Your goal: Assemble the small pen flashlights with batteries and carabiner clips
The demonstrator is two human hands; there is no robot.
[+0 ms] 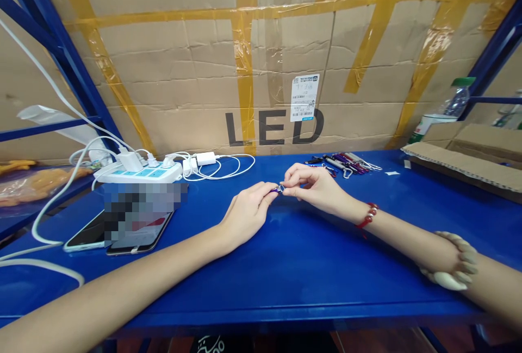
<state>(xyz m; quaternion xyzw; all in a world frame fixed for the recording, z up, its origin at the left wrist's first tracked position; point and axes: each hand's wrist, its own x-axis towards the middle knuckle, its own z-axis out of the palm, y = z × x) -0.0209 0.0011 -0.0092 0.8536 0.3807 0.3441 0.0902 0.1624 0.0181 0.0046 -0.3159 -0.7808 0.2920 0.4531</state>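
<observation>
Left forearm (130,290) above blue tabletop (326,282) | left hand (247,211) pinching purple piece (275,190) | right hand (314,187) pinching silver loop (281,189)

head view | from above the table's (310,274) near side | facing forward, down | hands (247,212) close, mid-frame

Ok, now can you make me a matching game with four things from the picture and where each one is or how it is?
Things:
1. small purple piece with a silvery metal ring
2. red beaded string bracelet
3. white rectangular power strip
4. clear plastic bottle with a green cap

Places and states:
A. behind a low, open brown cardboard box
B. pinched by the left hand and right hand
C. has white plugs in it
D. around the right hand's wrist

Right pairs: 1-B, 2-D, 3-C, 4-A
</observation>
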